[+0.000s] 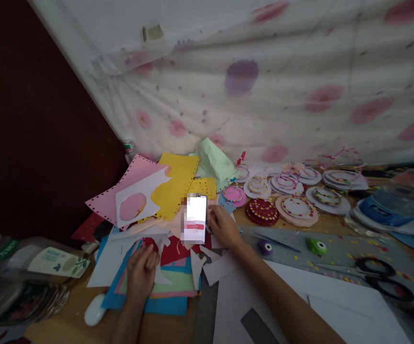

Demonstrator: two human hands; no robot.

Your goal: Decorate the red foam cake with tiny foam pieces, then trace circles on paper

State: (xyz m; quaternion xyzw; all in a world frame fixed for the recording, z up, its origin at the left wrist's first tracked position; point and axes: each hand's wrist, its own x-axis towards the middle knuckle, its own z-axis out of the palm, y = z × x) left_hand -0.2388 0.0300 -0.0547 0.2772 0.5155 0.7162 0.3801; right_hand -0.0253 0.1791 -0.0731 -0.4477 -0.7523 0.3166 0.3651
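A smartphone with a bright screen stands over the paper pile in the middle, part of it blurred out. My right hand is at the phone's right edge, fingers curled against it; the fingertips are partly hidden. My left hand rests closed over the paper pile, left of the phone. Red paper shows just behind its fingers; whether they pinch anything is hidden. Beneath lie blue sheets, a light green sheet and white scraps.
Cut-out pink, yellow and white sheets pile up behind. Decorated paper discs line the back right. Scissors, a green punch and a purple punch lie on the right. Plastic bottles and a white mouse are left.
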